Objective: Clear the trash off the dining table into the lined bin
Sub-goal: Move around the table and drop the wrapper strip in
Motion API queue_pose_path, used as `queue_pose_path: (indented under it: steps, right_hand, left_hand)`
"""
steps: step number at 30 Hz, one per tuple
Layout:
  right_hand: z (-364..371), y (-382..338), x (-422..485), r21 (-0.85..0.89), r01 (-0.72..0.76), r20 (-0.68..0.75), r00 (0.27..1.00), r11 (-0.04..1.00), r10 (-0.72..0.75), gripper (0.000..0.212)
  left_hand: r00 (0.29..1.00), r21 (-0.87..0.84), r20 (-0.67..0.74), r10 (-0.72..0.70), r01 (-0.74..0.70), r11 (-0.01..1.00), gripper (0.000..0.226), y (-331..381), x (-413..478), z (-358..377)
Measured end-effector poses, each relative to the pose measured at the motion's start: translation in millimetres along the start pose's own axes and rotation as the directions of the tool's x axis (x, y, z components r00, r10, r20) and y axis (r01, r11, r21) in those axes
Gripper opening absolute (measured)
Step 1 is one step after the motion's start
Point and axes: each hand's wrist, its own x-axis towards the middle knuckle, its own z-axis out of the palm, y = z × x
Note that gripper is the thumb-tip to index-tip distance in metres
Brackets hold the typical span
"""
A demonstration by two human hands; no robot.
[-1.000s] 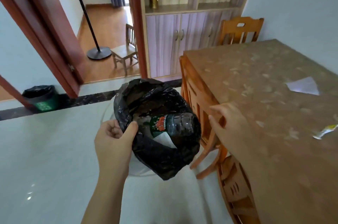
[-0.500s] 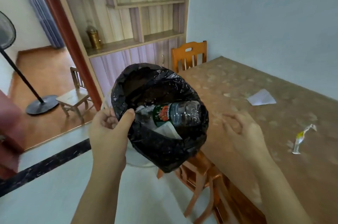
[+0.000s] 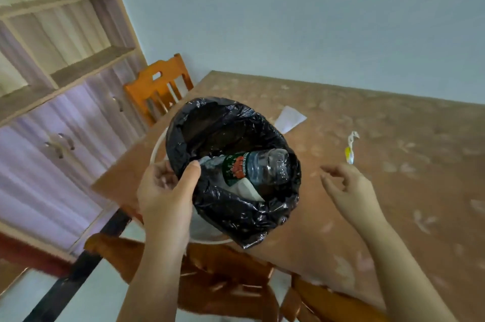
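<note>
- Head cam: left hand (image 3: 168, 190) is clamped on the rim of the bin (image 3: 157, 148), thumb pressed over the black liner (image 3: 236, 211), holding it up above the table (image 3: 393, 203) edge.
- In the bin: a clear bottle (image 3: 262, 166) lying on its side, plus a white scrap (image 3: 249, 189) under it.
- Bottle label is green and red, print too blurry to read.
- Right hand (image 3: 349, 187) hangs loose and empty over the table.
- On the table beyond the bin: white paper (image 3: 290, 118) and a wrapper (image 3: 350, 147) with a bit of yellow.

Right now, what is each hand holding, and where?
Left hand grips the lined bin by its rim, thumb over the black liner. Right hand holds nothing.
</note>
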Motion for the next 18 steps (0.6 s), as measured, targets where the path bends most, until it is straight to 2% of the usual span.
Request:
queue_pose_path:
  steps: [6, 8, 13, 16, 18]
  right_hand:
    - [11, 38, 16, -0.008, -0.296, -0.105, 0.95, 0.955, 0.294, 0.014]
    - [10, 54, 25, 0.012, -0.389, -0.135, 0.912, 0.921, 0.387, 0.014]
    - [4, 105, 55, 0.04, -0.507, -0.214, 0.838, 0.861, 0.503, 0.014]
    - [12, 139, 72, 0.056, -0.564, -0.183, 0.805, 0.824, 0.564, 0.022]
    - [20, 164, 82, 0.049, -0.593, -0.159, 0.79, 0.803, 0.593, 0.026]
  left_hand:
    - [0.964, 0.021, 0.266, -0.031, 0.026, 0.999, 0.014, -33, 57, 53]
    - [0.95, 0.039, 0.311, -0.029, 0.018, 0.999, 0.028, -42, 66, 73]
    - [0.938, 0.197, 0.343, -0.037, -0.033, 0.98, 0.02, -64, 76, 121]
    - [0.952, 0.221, 0.301, -0.056, -0.013, 0.975, 0.03, -72, 78, 145]
    - [0.953, 0.208, 0.295, -0.074, 0.012, 0.978, 0.026, -77, 81, 156]
